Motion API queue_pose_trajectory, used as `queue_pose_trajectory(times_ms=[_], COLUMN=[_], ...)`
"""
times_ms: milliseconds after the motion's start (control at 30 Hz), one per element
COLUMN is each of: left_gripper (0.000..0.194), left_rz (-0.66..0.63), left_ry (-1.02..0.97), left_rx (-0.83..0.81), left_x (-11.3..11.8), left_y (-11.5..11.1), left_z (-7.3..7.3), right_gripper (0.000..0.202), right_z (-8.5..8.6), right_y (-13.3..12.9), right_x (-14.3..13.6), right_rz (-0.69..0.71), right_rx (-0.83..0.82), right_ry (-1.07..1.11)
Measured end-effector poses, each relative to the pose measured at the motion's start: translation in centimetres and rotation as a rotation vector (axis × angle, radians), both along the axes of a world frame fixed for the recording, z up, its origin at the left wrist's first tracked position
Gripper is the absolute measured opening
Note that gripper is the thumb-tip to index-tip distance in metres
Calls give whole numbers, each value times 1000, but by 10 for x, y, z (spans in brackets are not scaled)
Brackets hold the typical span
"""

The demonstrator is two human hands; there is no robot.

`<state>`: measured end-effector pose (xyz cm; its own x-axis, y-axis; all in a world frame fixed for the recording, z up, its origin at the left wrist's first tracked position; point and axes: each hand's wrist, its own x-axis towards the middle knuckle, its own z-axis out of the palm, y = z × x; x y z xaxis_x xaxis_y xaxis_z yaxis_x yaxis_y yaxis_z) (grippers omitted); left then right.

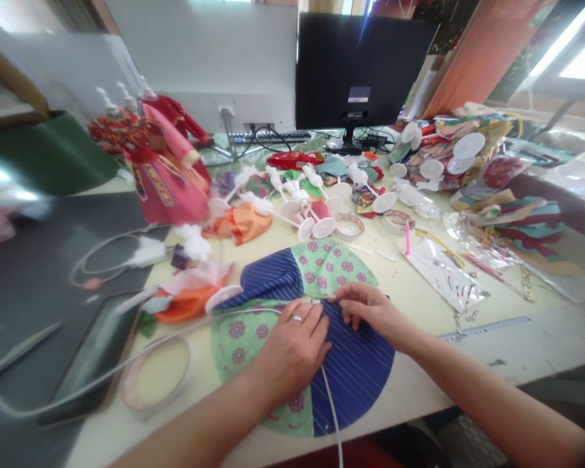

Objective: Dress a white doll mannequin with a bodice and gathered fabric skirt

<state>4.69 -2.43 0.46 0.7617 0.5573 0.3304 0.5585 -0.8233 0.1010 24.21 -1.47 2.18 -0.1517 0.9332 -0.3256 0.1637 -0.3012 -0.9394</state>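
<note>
A round cloth (355, 370) of blue striped and green flowered sections lies on the cream table. Across its middle rests my left hand (297, 338), a ring on one finger, palm down with the fingers close together over the fabric. Something small and white shows at its fingertips. My right hand (363, 309) is just to the right, thumb and index finger pinched near the cloth's centre; what they hold is too small to name. A white cable (332, 409) passes over the cloth and under my left hand.
Small white mannequins (312, 175) and doll clothes stand or lie behind the cloth. A tape roll (156, 374) and a dark tablet (95, 357) are at the left. A ruler (492, 327) and a plastic bag (446, 276) lie right. Monitors (361, 71) stand at the back.
</note>
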Motion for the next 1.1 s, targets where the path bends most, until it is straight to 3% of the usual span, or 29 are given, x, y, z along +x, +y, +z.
queue_pose_trajectory(times_ms=[200,467,1100], left_gripper=[34,40,44], left_rz=[-25,-22,-29], left_ry=[26,29,25], left_rx=[-56,-97,-156], left_x=[1,0,1], left_y=[3,3,6], left_z=[-4,-3,-1], right_gripper=[18,19,20], right_z=[-1,3,4], right_y=[-1,2,12], right_x=[6,13,13], right_rz=[-3,-16,34], right_rx=[9,-264,-346], right_ry=[-18,288,236])
